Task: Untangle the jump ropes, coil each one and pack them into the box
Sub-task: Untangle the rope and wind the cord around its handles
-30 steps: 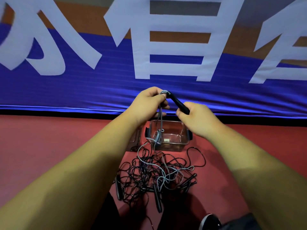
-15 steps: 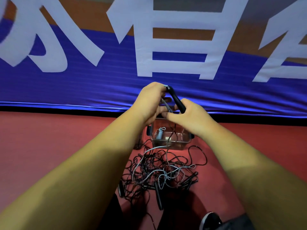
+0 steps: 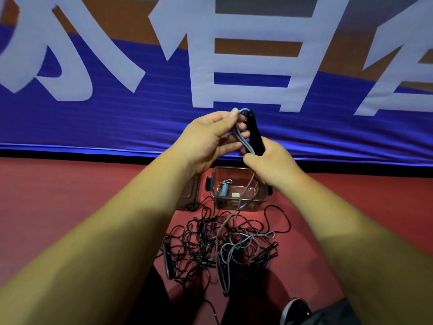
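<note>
Aloft, left hand pinching looped grey rope; right hand gripping black handle

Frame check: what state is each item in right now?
left hand, pinching grey rope loops at the top.
right hand, gripping black handle at its lower end.
grey rope, partly looped, tail trailing to the rope pile.
box, open, lid beside it, grey handle inside.
rope pile, tangled on the floor.

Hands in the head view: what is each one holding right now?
Left hand: pinches the looped grey rope.
Right hand: grips the black handle at its lower end.
</note>
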The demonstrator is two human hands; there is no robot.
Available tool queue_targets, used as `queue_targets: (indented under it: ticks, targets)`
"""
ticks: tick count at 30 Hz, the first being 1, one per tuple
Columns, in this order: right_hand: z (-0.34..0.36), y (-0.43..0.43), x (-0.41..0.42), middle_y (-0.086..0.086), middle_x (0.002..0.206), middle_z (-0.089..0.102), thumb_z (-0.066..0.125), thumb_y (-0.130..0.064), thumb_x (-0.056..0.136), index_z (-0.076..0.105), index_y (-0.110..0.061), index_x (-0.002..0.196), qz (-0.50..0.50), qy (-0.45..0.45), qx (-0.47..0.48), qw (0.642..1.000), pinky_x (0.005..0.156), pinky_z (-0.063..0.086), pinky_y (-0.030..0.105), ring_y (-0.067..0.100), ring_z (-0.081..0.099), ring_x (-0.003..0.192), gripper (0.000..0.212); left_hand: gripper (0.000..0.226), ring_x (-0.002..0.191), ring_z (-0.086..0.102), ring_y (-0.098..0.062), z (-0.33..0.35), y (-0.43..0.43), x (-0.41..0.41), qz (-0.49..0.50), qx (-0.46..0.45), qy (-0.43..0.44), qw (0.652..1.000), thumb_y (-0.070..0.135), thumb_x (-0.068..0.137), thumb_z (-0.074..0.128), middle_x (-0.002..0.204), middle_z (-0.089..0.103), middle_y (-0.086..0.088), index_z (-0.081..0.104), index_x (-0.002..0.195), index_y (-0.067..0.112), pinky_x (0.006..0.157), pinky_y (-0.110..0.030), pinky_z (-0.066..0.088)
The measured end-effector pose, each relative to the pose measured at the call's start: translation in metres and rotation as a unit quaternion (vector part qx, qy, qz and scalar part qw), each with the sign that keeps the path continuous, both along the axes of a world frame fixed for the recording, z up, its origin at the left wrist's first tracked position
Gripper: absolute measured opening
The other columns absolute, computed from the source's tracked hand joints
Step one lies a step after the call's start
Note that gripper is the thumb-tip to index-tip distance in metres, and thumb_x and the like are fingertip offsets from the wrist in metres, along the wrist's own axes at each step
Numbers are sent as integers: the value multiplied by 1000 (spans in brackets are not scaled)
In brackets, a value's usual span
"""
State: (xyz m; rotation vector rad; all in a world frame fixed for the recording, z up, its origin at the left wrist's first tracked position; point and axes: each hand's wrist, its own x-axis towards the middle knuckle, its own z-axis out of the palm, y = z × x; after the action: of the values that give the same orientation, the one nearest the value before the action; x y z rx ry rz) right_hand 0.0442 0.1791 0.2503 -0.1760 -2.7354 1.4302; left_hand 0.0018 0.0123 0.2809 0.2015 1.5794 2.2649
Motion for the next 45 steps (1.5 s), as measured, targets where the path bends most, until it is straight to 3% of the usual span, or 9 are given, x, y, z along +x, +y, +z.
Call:
queue_targets:
  ticks: [5, 12, 19, 21, 25, 32, 37, 42, 45]
  targets:
    - [4, -5, 3, 4, 72, 71, 58, -14, 90, 62, -29, 88, 21, -42, -39, 998, 53, 51, 31, 19, 59, 47, 16, 16, 106, 73, -20, 1, -8, 2, -38, -19, 37, 998, 18, 102, 65, 108, 76, -10, 69, 115, 9, 87, -30, 61]
    - [0, -6, 2, -6, 57, 62, 79, -29, 92, 65, -31, 103, 55, -28, -47, 997, 45, 46, 29, 13, 58, 48, 18, 12, 100, 75, -27, -4, -8, -2, -4, -49, 57, 997, 9, 95, 73, 104, 75, -17, 72, 107, 7, 82, -34, 62]
    - [6, -7, -1, 0, 63, 58, 72, -35, 100, 70, -22, 110, 0, -2, -173, 985, 43, 39, 24, 12, 53, 47, 17, 35, 79, 68, -20, -19, 1, -14, 72, -100, -18, 992, 43, 101, 66, 85, 62, -7, 60, 101, 8, 79, -31, 61]
    - [7, -5, -3, -4, 65, 54, 72, -33, 101, 71, -16, 118, -21, -1, -278, 960, 43, 34, 25, 16, 52, 53, 24, 25, 76, 58, -18, -36, 2, -14, -13, -176, -68, 982, 35, 107, 54, 95, 59, -10, 60, 105, 11, 72, -28, 51]
    - [14, 6, -5, -1, 67, 53, 69, -34, 104, 68, -15, 131, -41, 7, -374, 927, 41, 28, 24, 15, 52, 55, 33, 33, 104, 64, -25, -54, -1, 5, -311, -193, -125, 922, 32, 110, 38, 120, 67, -13, 62, 128, 17, 92, -35, 47]
    - [26, 22, -4, 2, 68, 67, 69, -42, 102, 66, -21, 134, -94, 32, -414, 905, 40, 34, 22, 17, 71, 62, 39, 43, 79, 57, -20, -42, -6, 10, -347, -129, -3, 929, 29, 110, 46, 82, 52, -2, 59, 144, 7, 97, -44, 37]
    - [30, 29, -3, 8, 75, 76, 64, -44, 105, 60, -3, 132, -39, -3, -328, 944, 42, 38, 24, 13, 62, 54, 49, 38, 74, 49, -19, -31, -10, 7, -399, -281, 124, 864, 26, 105, 59, 79, 60, -5, 63, 143, 28, 74, -26, 44]
    - [22, 30, 5, 7, 101, 82, 66, -39, 105, 62, -13, 128, 39, -51, -164, 984, 52, 55, 32, 16, 74, 74, 35, 19, 95, 71, -18, -41, -11, -4, -265, -499, 238, 790, 42, 101, 65, 100, 78, 0, 77, 114, 34, 101, -46, 54]
    - [16, 33, 8, 0, 105, 82, 71, -41, 101, 70, -21, 127, 42, -60, -133, 988, 62, 63, 30, 11, 79, 85, 33, 29, 105, 72, -13, -36, -7, -4, -223, -427, 181, 858, 50, 99, 66, 109, 78, 7, 74, 116, 28, 104, -41, 53]
